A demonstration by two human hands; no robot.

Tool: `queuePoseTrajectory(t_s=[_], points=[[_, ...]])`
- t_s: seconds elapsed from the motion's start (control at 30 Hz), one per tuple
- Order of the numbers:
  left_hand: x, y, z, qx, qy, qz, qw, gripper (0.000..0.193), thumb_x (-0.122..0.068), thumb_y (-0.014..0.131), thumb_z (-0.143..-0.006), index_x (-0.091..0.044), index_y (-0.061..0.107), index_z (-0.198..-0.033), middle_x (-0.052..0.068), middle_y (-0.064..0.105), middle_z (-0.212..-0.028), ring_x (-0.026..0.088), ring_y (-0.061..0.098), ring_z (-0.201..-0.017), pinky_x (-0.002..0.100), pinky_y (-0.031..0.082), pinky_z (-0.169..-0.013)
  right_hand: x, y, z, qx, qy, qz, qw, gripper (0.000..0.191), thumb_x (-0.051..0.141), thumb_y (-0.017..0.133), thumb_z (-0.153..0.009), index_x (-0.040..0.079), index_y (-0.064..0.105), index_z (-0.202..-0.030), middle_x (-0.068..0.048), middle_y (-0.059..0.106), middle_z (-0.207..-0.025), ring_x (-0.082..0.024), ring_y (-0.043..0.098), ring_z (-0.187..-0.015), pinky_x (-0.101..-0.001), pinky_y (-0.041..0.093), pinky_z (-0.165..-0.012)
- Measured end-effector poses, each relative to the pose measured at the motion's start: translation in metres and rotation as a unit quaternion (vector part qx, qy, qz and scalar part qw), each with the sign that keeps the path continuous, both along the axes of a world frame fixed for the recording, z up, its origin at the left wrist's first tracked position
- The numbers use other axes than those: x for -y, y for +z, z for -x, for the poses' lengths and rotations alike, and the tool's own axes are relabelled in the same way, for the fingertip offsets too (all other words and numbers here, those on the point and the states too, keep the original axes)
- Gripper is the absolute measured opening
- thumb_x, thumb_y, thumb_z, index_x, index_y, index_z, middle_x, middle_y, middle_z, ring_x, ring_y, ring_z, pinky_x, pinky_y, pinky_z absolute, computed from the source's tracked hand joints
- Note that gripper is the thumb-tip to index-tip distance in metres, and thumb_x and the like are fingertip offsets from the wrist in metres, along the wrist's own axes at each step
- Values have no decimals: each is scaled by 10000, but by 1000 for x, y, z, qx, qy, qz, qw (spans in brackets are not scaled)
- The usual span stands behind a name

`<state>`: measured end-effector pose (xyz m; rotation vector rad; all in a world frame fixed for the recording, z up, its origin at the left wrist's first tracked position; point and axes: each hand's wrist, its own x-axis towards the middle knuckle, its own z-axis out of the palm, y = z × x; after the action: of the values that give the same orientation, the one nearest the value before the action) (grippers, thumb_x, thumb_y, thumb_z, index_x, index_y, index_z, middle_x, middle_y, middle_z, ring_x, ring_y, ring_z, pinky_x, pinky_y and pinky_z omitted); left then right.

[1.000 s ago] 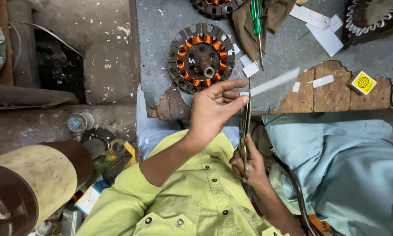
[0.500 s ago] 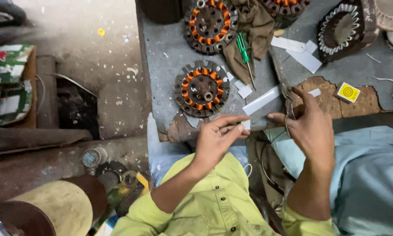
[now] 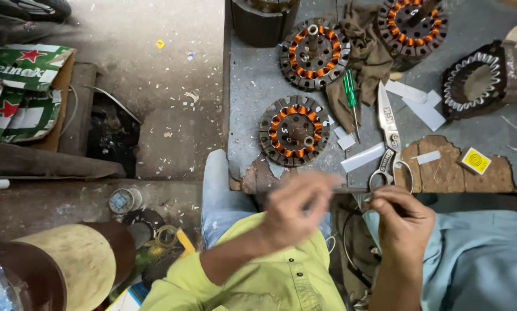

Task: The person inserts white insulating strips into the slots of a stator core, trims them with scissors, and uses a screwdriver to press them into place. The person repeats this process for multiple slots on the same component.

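Both hands hovered at the table's (image 3: 258, 86) near edge, the left hand (image 3: 296, 210) (blurred) and the right hand (image 3: 402, 222) each with fingers pinched together on a thin strip (image 3: 350, 189) stretched between them. Scissors (image 3: 388, 135) lay at twelve o'clock from the right hand, a copper-wound stator (image 3: 294, 131) at twelve o'clock from the left.

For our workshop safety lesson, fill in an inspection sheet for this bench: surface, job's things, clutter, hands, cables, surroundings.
Surface: grey bench top, dusty, its wooden front edge chipped and broken.
Job's things: a thin strip held between the left hand and the right hand; too blurred to tell more.
Clutter: three copper-wound motor cores, the nearest lying flat; scissors with blades shut; green screwdriver on a brown rag; white paper strips; yellow sticker.
Hands: both bare, fingers pinched on the strip, just off the bench edge.
Cables: a thin wire loop below the right hand.
Surroundings: littered concrete floor, green carton, large roll.
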<state>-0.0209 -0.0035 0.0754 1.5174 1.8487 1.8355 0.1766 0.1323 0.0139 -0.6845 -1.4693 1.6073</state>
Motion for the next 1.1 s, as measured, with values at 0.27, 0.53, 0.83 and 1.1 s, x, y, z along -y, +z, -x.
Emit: queuePoseTrajectory(t_s=[0.27, 0.53, 0.83, 1.1], points=[[-62, -12, 134, -46, 126, 191, 972, 271, -298, 685, -976, -50, 785, -1020, 144, 669, -1164, 341, 526, -1110, 447, 394, -992, 7, 26, 13, 132, -91, -24, 987, 328, -69, 725, -908, -79, 707, -1235, -153, 736, -1013, -165, 714, -879, -272, 557, -854], [-12, 7, 76, 161, -49, 77, 983, 300, -239, 632, -1037, -60, 721, -1261, 142, 698, -1332, 268, 637, -1297, 370, 457, -1130, 26, 57, 31, 145, -108, -298, 937, 187, -117, 762, -930, -35, 732, -1095, -172, 739, -1053, -193, 726, -963, -245, 563, -875], [17, 14, 47, 81, -103, 112, 985, 324, -210, 650, -1046, -43, 690, -1322, 152, 719, -1327, 298, 653, -1340, 405, 457, -1195, 38, 58, 56, 107, -72, -493, 860, 259, -81, 831, -776, 11, 762, -1008, -212, 732, -1078, -297, 741, -975, -361, 605, -832], [22, 7, 45, 63, -115, 111, 985, 343, -253, 659, -1040, -57, 689, -1320, 131, 716, -1332, 300, 636, -1365, 415, 454, -1204, 33, 59, 68, 82, -55, -527, 844, 250, -47, 843, -760, 37, 772, -985, -177, 723, -1029, -310, 736, -948, -379, 604, -834]])
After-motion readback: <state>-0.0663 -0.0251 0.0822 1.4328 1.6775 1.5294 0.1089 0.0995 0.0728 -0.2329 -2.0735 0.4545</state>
